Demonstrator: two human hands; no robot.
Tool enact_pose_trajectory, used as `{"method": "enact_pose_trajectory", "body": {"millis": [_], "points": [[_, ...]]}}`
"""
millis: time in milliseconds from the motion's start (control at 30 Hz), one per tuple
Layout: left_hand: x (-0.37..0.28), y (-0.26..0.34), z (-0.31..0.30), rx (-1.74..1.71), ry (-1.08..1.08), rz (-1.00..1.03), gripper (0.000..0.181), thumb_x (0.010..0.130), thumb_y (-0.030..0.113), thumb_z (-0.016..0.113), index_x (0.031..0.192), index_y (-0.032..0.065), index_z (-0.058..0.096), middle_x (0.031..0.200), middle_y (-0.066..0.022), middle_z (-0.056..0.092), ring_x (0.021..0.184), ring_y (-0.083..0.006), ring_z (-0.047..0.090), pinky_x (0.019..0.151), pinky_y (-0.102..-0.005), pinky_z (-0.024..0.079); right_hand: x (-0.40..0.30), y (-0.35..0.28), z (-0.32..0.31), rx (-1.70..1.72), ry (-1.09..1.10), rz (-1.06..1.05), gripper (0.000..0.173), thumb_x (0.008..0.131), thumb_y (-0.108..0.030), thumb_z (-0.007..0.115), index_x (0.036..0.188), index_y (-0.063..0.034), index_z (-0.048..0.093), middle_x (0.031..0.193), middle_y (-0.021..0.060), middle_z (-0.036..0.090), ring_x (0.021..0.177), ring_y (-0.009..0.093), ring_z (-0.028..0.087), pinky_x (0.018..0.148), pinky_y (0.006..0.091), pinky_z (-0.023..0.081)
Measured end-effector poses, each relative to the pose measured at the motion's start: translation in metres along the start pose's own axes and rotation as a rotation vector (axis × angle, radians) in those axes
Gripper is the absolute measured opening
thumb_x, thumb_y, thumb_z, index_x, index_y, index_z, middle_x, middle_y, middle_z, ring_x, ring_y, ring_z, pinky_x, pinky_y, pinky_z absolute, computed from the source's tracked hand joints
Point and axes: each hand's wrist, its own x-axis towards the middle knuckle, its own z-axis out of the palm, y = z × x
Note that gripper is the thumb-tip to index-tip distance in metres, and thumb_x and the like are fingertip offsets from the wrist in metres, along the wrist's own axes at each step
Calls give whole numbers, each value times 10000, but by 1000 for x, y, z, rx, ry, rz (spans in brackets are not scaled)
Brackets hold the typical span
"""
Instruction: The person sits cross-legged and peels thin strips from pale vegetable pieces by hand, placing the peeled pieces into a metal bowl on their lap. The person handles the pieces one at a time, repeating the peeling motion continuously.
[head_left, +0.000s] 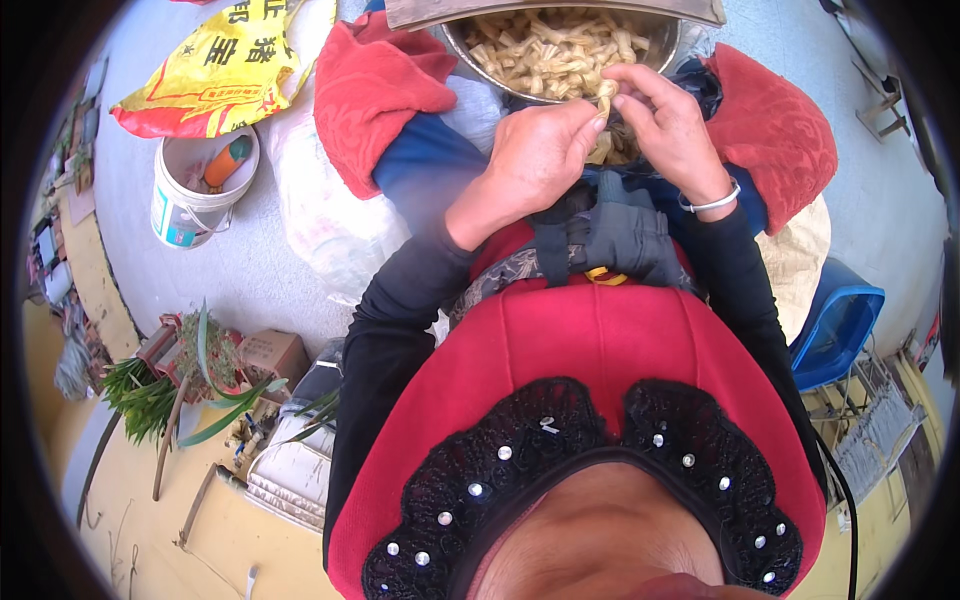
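Between my two hands is a pale yellow knotted strip (606, 96), possibly bean curd skin. My left hand (541, 150) pinches its lower end between thumb and forefinger. The fingers of my right hand (669, 124), with a bangle on the wrist, close on its upper end. Just beyond the hands stands a round metal basin (670, 54) heaped with similar knotted pieces (551, 56). A wooden board (555, 10) lies across the basin's far side. More pale strips (619, 144) show beneath my hands in a dark plastic bag (697, 88), partly hidden.
Red cloths (379, 101) cover both knees. To the left are a yellow printed sack (225, 71), a white bucket (187, 214) holding an orange-and-green object, and a translucent plastic bag (330, 217). A blue plastic container (836, 322) and a beige sack (799, 259) stand right. Potted plants (139, 394) are behind left.
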Motion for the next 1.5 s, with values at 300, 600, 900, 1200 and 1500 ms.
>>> {"method": "enact_pose_trajectory", "body": {"millis": [300,600,900,1200,1500], "points": [[1,1,1,-29,-8,28,150,939,194,593,959,53,639,735,-162,610,693,-355,624,611,-401,476,4,-1,-4,222,-113,88,290,908,-21,575,1191,-51,635,929,11,610,863,85,563,784,233,473],[4,0,3,-26,-10,32,170,929,200,598,986,52,657,763,-167,635,706,-357,639,622,-409,489,5,7,-6,242,-104,62,287,913,-32,582,1194,-54,639,960,18,629,897,92,575,814,238,476],[5,2,5,-45,-6,24,155,925,203,573,894,58,616,738,-171,619,713,-385,618,627,-458,478,5,9,-5,113,-111,79,254,919,-54,577,1163,-51,648,972,35,658,918,100,602,812,240,480],[0,0,-4,-567,-101,-124,232,978,194,559,900,-3,653,625,5,496,590,-67,442,536,-248,376,7,0,-3,-273,-92,-251,282,869,-56,579,1138,-81,658,1043,86,671,1076,238,625,935,356,464],[15,-17,-34,-822,-237,-358,265,986,234,553,898,17,677,588,83,390,539,-17,294,477,-203,239,10,-17,-14,-166,-304,-178,219,896,-169,649,1086,-59,657,877,122,661,824,270,649,747,341,505]]}}
